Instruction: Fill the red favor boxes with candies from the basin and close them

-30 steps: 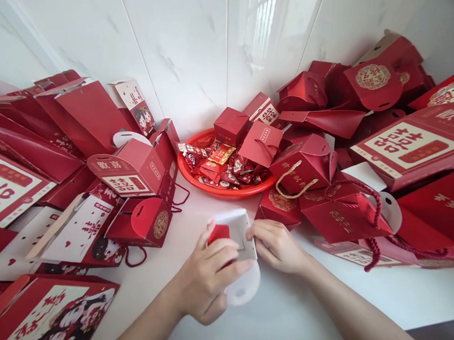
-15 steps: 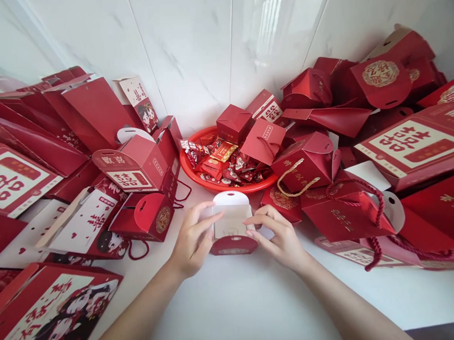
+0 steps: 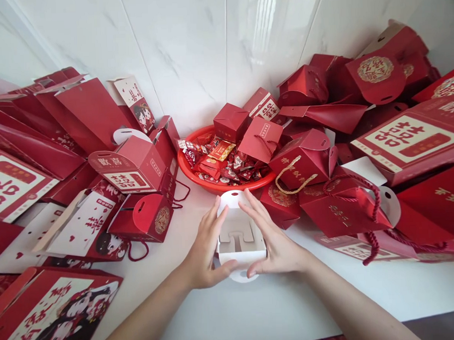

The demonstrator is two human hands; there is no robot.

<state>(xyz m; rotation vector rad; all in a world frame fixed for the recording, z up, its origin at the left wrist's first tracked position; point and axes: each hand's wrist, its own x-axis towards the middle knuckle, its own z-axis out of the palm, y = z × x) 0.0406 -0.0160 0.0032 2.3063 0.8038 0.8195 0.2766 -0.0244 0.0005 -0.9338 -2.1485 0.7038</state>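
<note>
A small open box (image 3: 241,258) with a white inside stands on the white table in front of me. One rounded flap with a slot rises at its far side, and another leans out toward me. My left hand (image 3: 208,251) is against its left side, thumb at the near edge. My right hand (image 3: 273,240) spans the right side, fingertips at the far flap and thumb near the front flap. Together both hands hold the box between them. Inside, folded white bottom flaps are visible.
Just behind the box sits a red basin (image 3: 201,183) of wrapped candies (image 3: 230,162). Red gift boxes (image 3: 131,164) and bags crowd the left side; more boxes (image 3: 305,156) with rope handles are piled on the right. A tiled wall (image 3: 192,56) stands behind.
Both hands have closed in around the box's sides. The near flap, upright before with its red face showing, now leans outward toward me with its white inside visible.
</note>
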